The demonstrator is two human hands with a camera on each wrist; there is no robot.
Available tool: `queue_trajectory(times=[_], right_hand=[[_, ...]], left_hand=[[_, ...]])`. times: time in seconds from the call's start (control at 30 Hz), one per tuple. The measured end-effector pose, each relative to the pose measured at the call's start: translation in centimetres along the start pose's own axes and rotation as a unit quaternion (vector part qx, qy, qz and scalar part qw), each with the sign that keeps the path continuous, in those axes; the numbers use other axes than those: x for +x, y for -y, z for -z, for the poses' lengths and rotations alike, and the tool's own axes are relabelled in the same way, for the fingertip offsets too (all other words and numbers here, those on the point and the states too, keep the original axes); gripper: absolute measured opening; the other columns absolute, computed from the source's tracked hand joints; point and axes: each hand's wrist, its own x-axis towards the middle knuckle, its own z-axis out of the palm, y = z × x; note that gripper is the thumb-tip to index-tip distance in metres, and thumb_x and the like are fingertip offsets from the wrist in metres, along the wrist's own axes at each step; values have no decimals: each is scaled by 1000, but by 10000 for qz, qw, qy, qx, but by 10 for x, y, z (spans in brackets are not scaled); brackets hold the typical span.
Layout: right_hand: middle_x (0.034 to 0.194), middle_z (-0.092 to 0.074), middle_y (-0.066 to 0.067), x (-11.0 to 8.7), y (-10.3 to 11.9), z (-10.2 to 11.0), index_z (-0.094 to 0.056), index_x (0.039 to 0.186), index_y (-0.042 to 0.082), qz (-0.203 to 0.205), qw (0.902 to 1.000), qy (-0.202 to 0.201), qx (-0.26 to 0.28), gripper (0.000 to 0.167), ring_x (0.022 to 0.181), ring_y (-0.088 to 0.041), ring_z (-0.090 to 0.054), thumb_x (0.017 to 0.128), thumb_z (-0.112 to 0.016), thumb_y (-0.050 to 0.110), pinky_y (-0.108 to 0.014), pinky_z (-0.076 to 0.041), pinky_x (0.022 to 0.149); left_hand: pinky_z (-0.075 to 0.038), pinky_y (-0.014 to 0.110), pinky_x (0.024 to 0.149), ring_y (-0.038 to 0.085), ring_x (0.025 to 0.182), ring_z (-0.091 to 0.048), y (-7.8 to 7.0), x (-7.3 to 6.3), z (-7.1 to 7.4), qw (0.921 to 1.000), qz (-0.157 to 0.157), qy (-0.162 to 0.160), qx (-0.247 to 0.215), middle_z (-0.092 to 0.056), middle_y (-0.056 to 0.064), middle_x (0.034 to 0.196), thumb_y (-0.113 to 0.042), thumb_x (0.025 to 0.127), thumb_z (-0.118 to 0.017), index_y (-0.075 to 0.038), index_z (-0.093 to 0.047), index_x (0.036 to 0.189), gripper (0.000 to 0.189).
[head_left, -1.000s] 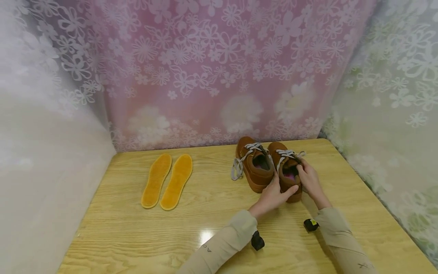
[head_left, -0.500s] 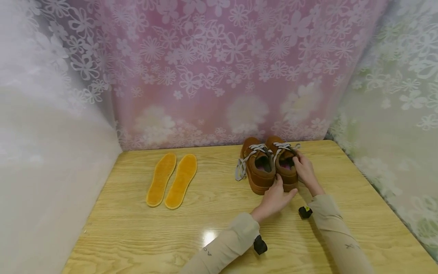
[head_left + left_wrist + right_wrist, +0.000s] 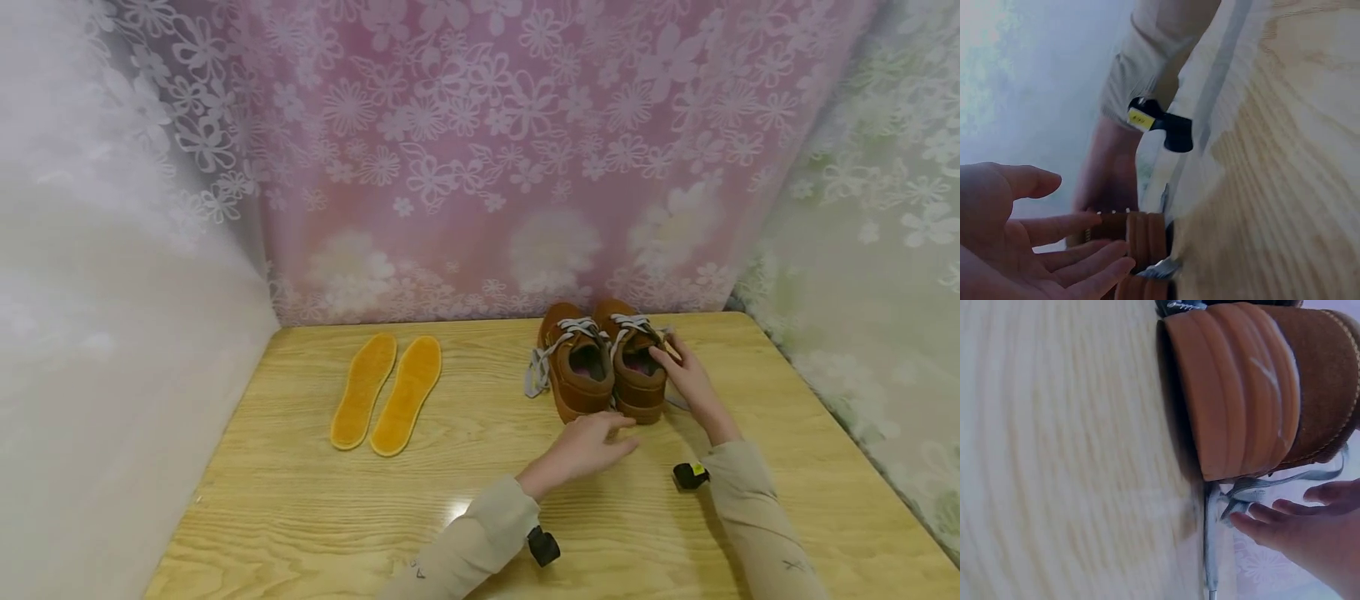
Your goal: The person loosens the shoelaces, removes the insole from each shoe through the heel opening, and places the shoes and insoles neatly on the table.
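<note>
A pair of brown lace-up shoes stands side by side at the back right of the table, heels toward me: the left shoe (image 3: pixel 585 390) and the right shoe (image 3: pixel 639 390). My left hand (image 3: pixel 581 448) is just behind the heels, fingers stretched out and nothing in its grasp. In the left wrist view its fingers (image 3: pixel 1094 265) overlap the shoe soles. Beside the outer side of the right shoe is my right hand (image 3: pixel 696 385), thumb near the collar. The right wrist view shows its loosely extended fingers next to a grey lace (image 3: pixel 1249 495), below the heel (image 3: pixel 1235 394).
Two yellow-orange insoles, one (image 3: pixel 365 392) left of the other (image 3: pixel 407 396), lie flat on the wooden table (image 3: pixel 315 517). A pink floral curtain (image 3: pixel 465 192) hangs behind the table's back edge. Black wrist devices (image 3: pixel 543 546) sit under both sleeves.
The right shoe has moved forward and close against the left one. My left hand has drawn back from the heels, and my right hand's fingers have come off the collar.
</note>
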Motion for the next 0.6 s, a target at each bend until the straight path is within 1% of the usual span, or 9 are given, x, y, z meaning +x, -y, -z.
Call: queue_trajectory(times=[0.07,0.13,0.2,0.3,0.37,0.4,0.43,0.5,0.6], right_hand=[[168,11,-16,-3,2,-1,14,161,22,86,9998,-147,78,85,151,-49,-3,106,-44,52,-66,-17,117],[168,11,-16,-5,4,-3,13,161,26,247,9993,-277,71,82,151,-50,-2,107,-42,51,-68,-15,116],[169,6,-18,-5,7,-6,4,164,20,381,9984,-408,-121,76,151,-51,-2,108,-38,51,-69,-13,116],[166,-5,-26,-5,11,-9,-12,162,5,420,9968,-520,-443,73,150,-52,-6,109,-30,51,-68,-12,117],[164,-10,-31,-5,14,-9,-17,160,-3,379,9943,-695,-718,74,150,-52,-8,110,-26,51,-67,-11,118],[163,-11,-32,-6,15,-10,-16,159,-4,355,9929,-813,-789,74,149,-53,-9,110,-24,50,-67,-12,118],[163,-10,-33,-7,17,-10,-15,159,-5,353,9911,-944,-867,73,149,-54,-9,110,-24,49,-68,-12,117],[163,-9,-35,-10,23,-13,-14,160,-5,439,9845,-1319,-1069,72,148,-56,-9,111,-24,47,-69,-12,116],[163,-11,-34,-20,39,-21,-17,160,-3,737,9717,-1882,-1227,68,148,-56,-11,111,-30,44,-72,-13,114]], left_hand=[[-52,20,84,3,109,-64,3,-3,6,9997,-162,-36,-167,-66,-10,131,-39,107,-53,-22,-64,139,39],[-52,17,81,1,105,-65,6,-5,13,9991,-253,-128,-303,-69,-11,126,-36,107,-53,-22,-67,135,35],[-52,17,81,-1,103,-66,9,-7,20,9985,-258,-223,-428,-70,-12,123,-34,107,-53,-21,-69,132,32],[-52,18,84,-1,105,-65,16,-12,30,9976,-210,-435,-487,-70,-12,123,-33,107,-53,-22,-70,130,31],[-53,21,87,2,108,-65,21,-15,38,9966,-160,-570,-569,-69,-12,125,-33,108,-52,-23,-69,131,30],[-53,23,89,4,109,-66,24,-17,42,9960,-139,-639,-615,-69,-10,126,-33,108,-52,-22,-69,131,31],[-54,24,90,6,109,-66,27,-19,46,9953,-110,-718,-648,-69,-9,126,-33,108,-52,-22,-69,131,31],[-54,27,91,10,108,-67,33,-24,56,9941,-61,-880,-635,-69,-5,127,-31,108,-51,-20,-68,132,31],[-55,30,92,15,110,-67,41,-30,70,9924,19,-1184,-344,-68,-1,130,-28,109,-50,-18,-67,134,32]])
